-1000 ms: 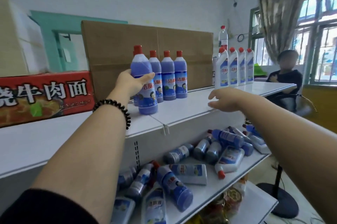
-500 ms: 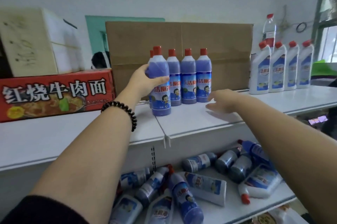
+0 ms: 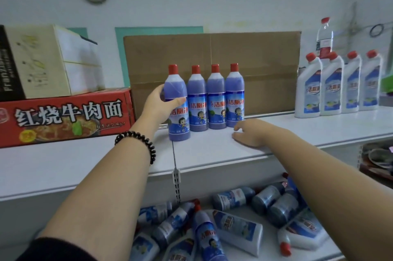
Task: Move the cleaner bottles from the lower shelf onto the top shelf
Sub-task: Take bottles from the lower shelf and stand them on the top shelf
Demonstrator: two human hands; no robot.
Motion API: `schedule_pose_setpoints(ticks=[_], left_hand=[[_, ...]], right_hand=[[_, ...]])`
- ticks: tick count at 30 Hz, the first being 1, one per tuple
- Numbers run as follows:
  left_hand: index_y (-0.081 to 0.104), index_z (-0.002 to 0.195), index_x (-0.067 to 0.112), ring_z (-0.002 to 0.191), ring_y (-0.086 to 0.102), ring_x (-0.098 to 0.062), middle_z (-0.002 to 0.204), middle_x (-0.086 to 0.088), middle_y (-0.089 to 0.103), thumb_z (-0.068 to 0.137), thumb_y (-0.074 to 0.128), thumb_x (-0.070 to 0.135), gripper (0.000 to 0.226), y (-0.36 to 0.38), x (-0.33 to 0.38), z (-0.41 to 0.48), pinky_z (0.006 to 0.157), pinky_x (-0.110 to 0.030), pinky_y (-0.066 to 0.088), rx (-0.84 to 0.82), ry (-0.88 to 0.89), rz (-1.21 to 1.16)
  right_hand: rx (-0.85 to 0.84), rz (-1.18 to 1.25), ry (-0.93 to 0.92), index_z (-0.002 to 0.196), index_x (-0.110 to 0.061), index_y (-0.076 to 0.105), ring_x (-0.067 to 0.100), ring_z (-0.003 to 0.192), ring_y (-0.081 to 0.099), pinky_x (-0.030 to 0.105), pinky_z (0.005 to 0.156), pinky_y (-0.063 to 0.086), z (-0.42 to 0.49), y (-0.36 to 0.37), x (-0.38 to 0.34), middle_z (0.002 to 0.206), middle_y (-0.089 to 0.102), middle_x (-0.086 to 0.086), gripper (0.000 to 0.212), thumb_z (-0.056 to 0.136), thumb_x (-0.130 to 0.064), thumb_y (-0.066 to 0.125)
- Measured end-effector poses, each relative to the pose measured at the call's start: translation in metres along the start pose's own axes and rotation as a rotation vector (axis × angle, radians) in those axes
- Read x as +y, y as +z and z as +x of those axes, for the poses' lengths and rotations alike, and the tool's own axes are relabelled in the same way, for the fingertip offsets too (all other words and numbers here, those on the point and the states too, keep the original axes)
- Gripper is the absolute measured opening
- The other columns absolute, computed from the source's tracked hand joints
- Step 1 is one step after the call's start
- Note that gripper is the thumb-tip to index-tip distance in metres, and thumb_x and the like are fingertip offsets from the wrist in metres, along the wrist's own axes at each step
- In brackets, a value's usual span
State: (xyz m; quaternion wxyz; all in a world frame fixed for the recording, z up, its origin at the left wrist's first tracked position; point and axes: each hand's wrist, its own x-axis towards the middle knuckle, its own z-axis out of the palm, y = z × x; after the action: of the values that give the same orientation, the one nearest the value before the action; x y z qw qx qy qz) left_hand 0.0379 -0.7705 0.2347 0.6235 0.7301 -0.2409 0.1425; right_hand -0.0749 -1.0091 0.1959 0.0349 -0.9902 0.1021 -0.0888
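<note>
Top shelf (image 3: 212, 154), white:
- Held bottle (image 3: 178, 116): blue, red cap, upright, base on the shelf, at the left end of the row and slightly in front of it
- Left hand (image 3: 158, 104): fingers and thumb wrapped round the held bottle's shoulder; beaded bracelet (image 3: 138, 140) on the wrist
- Blue row (image 3: 215, 99): three matching bottles, upright, side by side, just right of the held bottle
- Right hand (image 3: 248, 133): palm down on the shelf in front of the row, fingers relaxed, holding nothing
- White bottles (image 3: 340, 86): four, upright, far right
- Cardboard box (image 3: 265, 58) behind the row; red carton (image 3: 63, 116) at left

Lower shelf (image 3: 314, 253):
- Loose bottles (image 3: 234, 226): blue and white, lying on their sides in a jumble
</note>
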Motion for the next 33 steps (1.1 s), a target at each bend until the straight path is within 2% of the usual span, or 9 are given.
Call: schedule_pose_setpoints(ticks=[2,4,10,14,20,25,28,30,33], left_hand=[[0.049,0.142,0.02,0.099,0.061,-0.009,0.12,0.007,0.061,0.084,0.08,0.021,0.066,0.001,0.0,-0.001,0.076,-0.025,0.053,0.0,0.002,-0.02],[0.049,0.142,0.02,0.099,0.061,-0.008,0.115,0.01,0.06,0.084,0.08,0.021,0.066,0.001,0.0,-0.003,0.073,-0.023,0.052,-0.006,0.0,-0.039],[0.051,0.141,0.021,0.104,0.064,-0.011,0.115,0.009,0.065,0.083,0.081,0.021,0.065,0.004,0.0,-0.003,0.084,-0.033,0.057,-0.036,0.005,-0.063],[0.05,0.142,0.022,0.11,0.064,-0.017,0.125,0.003,0.065,0.083,0.081,0.021,0.066,0.006,-0.004,-0.001,0.089,-0.039,0.058,-0.039,-0.002,-0.076],[0.049,0.142,0.024,0.107,0.063,-0.01,0.122,0.007,0.064,0.086,0.078,0.02,0.064,0.014,-0.005,0.0,0.084,-0.031,0.056,-0.036,0.02,-0.081],[0.046,0.144,0.022,0.113,0.063,-0.015,0.128,0.004,0.063,0.086,0.079,0.021,0.066,0.017,-0.011,0.001,0.092,-0.039,0.056,-0.013,-0.012,-0.08],[0.046,0.141,0.018,0.112,0.063,-0.018,0.128,0.002,0.062,0.087,0.078,0.028,0.063,0.018,-0.009,-0.001,0.089,-0.039,0.056,0.031,-0.055,0.011],[0.054,0.134,0.014,0.109,0.064,-0.02,0.125,-0.001,0.065,0.089,0.074,0.037,0.055,0.017,-0.007,-0.007,0.086,-0.036,0.054,0.003,-0.105,0.161],[0.06,0.132,0.013,0.105,0.061,-0.018,0.131,-0.006,0.065,0.094,0.067,0.039,0.047,0.01,-0.006,-0.027,0.086,-0.028,0.043,-0.21,-0.14,0.493]], right_hand=[[0.006,0.008,-0.003,0.133,-0.021,0.059,0.027,0.124,0.054,0.036,0.106,0.042,0.001,0.002,0.001,0.139,0.058,0.007,0.043,0.101,-0.045,0.045],[0.024,0.017,0.003,0.125,-0.022,0.064,0.027,0.119,0.056,0.041,0.104,0.045,0.001,0.005,0.002,0.133,0.061,0.006,0.04,0.099,-0.046,0.046],[0.056,0.034,0.034,0.123,-0.029,0.064,0.029,0.121,0.053,0.044,0.102,0.042,0.002,0.009,0.004,0.134,0.058,0.005,0.037,0.097,-0.048,0.046],[0.054,0.045,0.041,0.122,-0.029,0.064,0.029,0.12,0.053,0.045,0.101,0.041,0.004,0.01,0.004,0.133,0.058,0.006,0.037,0.097,-0.048,0.045],[0.058,0.047,0.046,0.122,-0.03,0.064,0.03,0.121,0.052,0.046,0.101,0.04,0.004,0.012,0.005,0.134,0.056,0.007,0.038,0.097,-0.049,0.044],[0.052,0.044,0.038,0.125,-0.03,0.063,0.03,0.121,0.051,0.046,0.101,0.04,0.004,0.012,0.006,0.135,0.056,0.008,0.04,0.097,-0.049,0.043],[0.049,0.044,0.036,0.124,-0.028,0.064,0.03,0.12,0.052,0.046,0.1,0.04,0.004,0.012,0.006,0.133,0.057,0.008,0.039,0.097,-0.048,0.043],[0.053,0.047,0.039,0.124,-0.028,0.064,0.031,0.12,0.053,0.045,0.101,0.041,0.003,0.013,0.006,0.134,0.057,0.008,0.039,0.097,-0.047,0.044],[0.055,0.048,0.035,0.122,-0.027,0.065,0.031,0.12,0.055,0.045,0.103,0.044,0.001,0.011,0.005,0.134,0.059,0.007,0.039,0.095,-0.046,0.044]])
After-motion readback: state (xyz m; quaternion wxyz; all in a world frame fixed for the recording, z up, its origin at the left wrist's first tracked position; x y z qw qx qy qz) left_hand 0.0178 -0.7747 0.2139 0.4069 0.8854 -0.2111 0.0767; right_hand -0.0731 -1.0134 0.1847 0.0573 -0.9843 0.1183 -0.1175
